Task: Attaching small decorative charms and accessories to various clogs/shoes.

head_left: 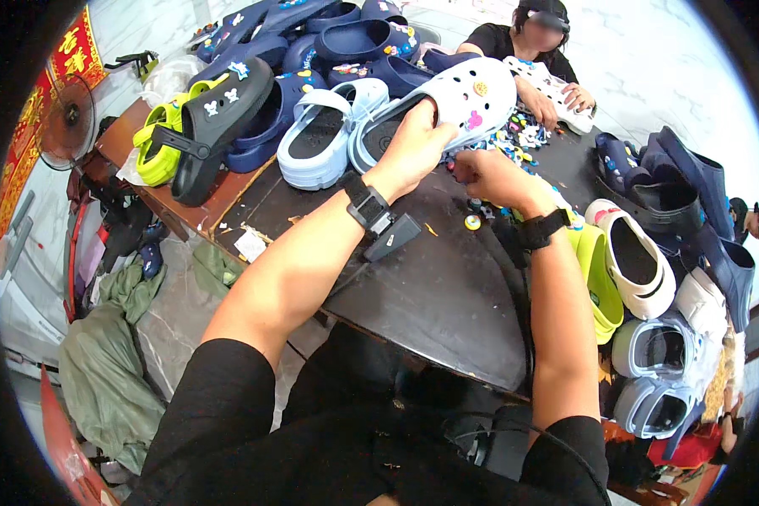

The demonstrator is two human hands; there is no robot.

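A pale blue clog (491,94) with round holes is raised over the dark table (430,291). On its upper are an orange round charm (481,88) and a pink charm (475,120). My left hand (415,150) grips this clog at its opening, some fingers hidden inside. Just below the clog's toe, my right hand (504,181) is closed with its fingers curled together; what they hold, if anything, is hidden. A matching pale blue clog (316,164) stands left of my left hand. Beyond my right hand, many small colourful charms (524,135) lie scattered.
Navy clogs (358,42) are heaped at the far left, beside a black clog (219,118) and a lime-green one (156,148). At right stand a cream clog (641,261), a lime clog (597,282) and more navy ones. Across the table, another person handles a white clog (557,94).
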